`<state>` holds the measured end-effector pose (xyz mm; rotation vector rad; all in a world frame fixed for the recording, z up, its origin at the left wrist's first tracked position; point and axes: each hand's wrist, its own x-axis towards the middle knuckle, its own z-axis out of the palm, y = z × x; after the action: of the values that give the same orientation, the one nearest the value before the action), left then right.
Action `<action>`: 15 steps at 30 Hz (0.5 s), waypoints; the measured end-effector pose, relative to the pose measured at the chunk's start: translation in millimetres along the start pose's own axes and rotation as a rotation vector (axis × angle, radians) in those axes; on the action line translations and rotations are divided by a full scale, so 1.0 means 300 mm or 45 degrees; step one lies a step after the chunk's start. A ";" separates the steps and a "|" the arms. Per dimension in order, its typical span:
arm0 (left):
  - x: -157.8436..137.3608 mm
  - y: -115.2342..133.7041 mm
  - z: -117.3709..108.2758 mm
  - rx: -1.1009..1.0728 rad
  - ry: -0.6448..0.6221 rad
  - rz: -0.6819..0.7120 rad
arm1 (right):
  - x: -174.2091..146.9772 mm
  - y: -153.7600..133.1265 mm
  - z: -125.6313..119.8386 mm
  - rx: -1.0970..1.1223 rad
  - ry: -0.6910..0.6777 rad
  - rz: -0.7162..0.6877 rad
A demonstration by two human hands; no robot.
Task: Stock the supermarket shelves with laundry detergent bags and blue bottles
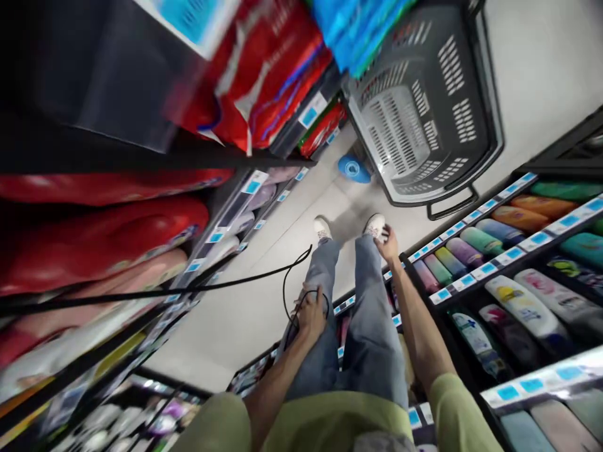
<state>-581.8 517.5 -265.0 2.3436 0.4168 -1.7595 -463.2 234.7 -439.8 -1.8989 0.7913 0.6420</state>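
My left hand (311, 314) is beside my left thigh, fingers curled, with a thin black cable (245, 285) looped about it. The cable runs from the left edge of the view, doubles back and passes through the fingers. On the other side my right hand (387, 243) hangs loose near the right shelf, its fingers slightly bent and apart, holding nothing. Beyond my feet stands a large grey shopping basket (419, 125) with a black handle; neither hand touches it.
Red packages (264, 69) and large red bottles (141, 232) fill the left shelves. Rows of bottles (527, 307) line the right shelves, close to my right arm. A blue round object (354, 168) lies on the floor (301, 194) near the basket. A blue package (353, 31) overhangs the basket's far side.
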 end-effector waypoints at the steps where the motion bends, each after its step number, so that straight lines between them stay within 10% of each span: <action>1: 0.015 -0.023 -0.013 0.031 0.032 -0.005 | 0.098 0.013 0.065 0.003 0.001 -0.028; 7: 0.095 -0.091 -0.099 -0.032 0.300 0.029 | 0.563 0.038 0.347 -0.103 0.090 -0.306; 15: 0.092 -0.088 -0.176 0.038 0.420 0.007 | 0.945 -0.018 0.440 -0.092 0.061 -0.220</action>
<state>-535.5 561.8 -276.0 2.6593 0.4316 -1.3845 -287.5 284.2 -693.7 -2.0294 0.6330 0.5256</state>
